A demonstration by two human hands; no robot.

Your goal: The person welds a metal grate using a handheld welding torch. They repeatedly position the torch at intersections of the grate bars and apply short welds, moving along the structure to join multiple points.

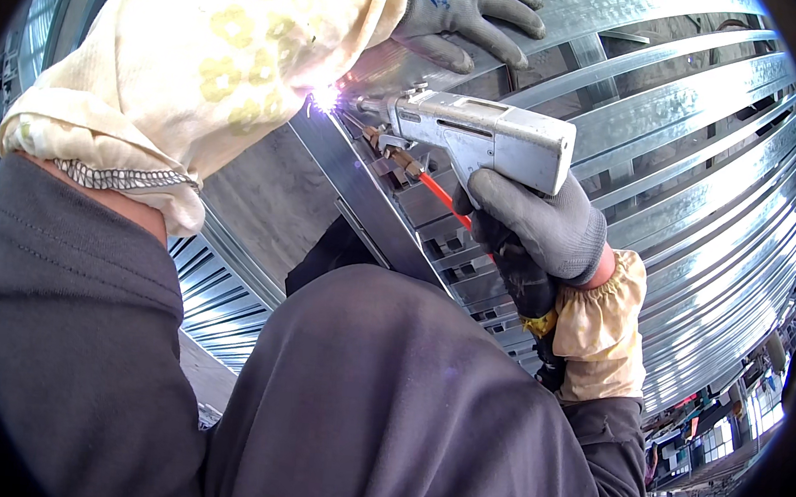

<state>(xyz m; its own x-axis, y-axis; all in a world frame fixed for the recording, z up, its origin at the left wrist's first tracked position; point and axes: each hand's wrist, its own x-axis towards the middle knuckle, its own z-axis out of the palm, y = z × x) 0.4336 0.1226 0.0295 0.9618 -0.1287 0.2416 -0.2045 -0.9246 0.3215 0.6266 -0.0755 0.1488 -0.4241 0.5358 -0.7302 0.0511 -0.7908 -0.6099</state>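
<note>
My right hand [547,224], in a grey work glove, is wrapped round the grip of a silver handheld welding gun [485,130]. The gun points left, and a bright violet-white weld spark [325,98] glows at its nozzle, against a metal bar [348,176]. An orange-red hose [439,194] runs below the gun body from a brass fitting. At the top, my left hand [474,16], also gloved in grey, lies with fingers spread on a shiny metal sheet [608,14]. The left cream sleeve cover [190,58] passes close to the spark and hides part of the work.
Long galvanized metal strips [693,121] fill the right side in curving rows. A black cable [552,356] hangs beneath my right hand. My dark-clothed knee [389,377] rises in front. More metal slats [214,300] lie at lower left; workshop clutter shows at lower right.
</note>
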